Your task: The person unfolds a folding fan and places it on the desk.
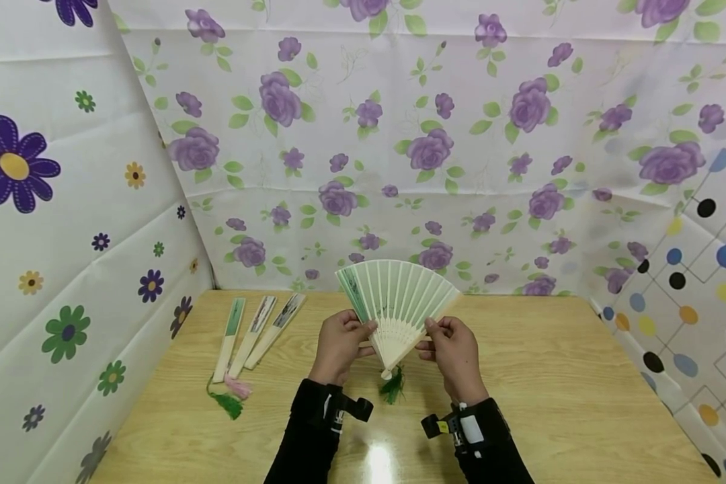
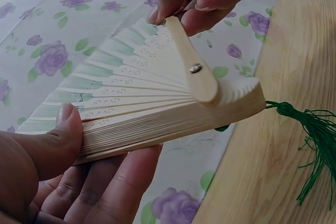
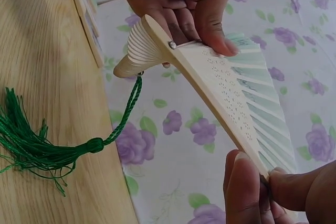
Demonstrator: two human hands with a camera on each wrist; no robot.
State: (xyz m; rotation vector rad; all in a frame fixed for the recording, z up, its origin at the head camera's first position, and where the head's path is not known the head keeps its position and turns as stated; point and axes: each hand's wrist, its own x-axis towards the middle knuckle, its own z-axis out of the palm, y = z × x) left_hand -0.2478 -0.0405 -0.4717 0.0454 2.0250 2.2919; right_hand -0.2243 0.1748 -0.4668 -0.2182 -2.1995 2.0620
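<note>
A pale green folding fan [image 1: 402,289] with cream pierced ribs is spread partway in front of me, its pivot end pointing down. My left hand [image 1: 337,344] pinches the left edge, thumb on the front over a stack of ribs still bunched together, as the left wrist view shows. On the other side my right hand [image 1: 456,353] pinches the outer guard stick [image 3: 210,103] between thumb and fingers. A metal rivet [image 2: 196,68] joins the ribs at the pivot. From that end hangs a green tassel [image 3: 52,142] on a twisted cord.
Three folded fans, a green one [image 1: 230,339] and two with dark pictures [image 1: 254,336] [image 1: 276,329], lie at the left of the wooden table [image 1: 550,376]. A pink tassel [image 1: 238,386] and a green tassel [image 1: 227,405] lie at their lower ends. Flowered cloth [image 1: 363,154] stands behind.
</note>
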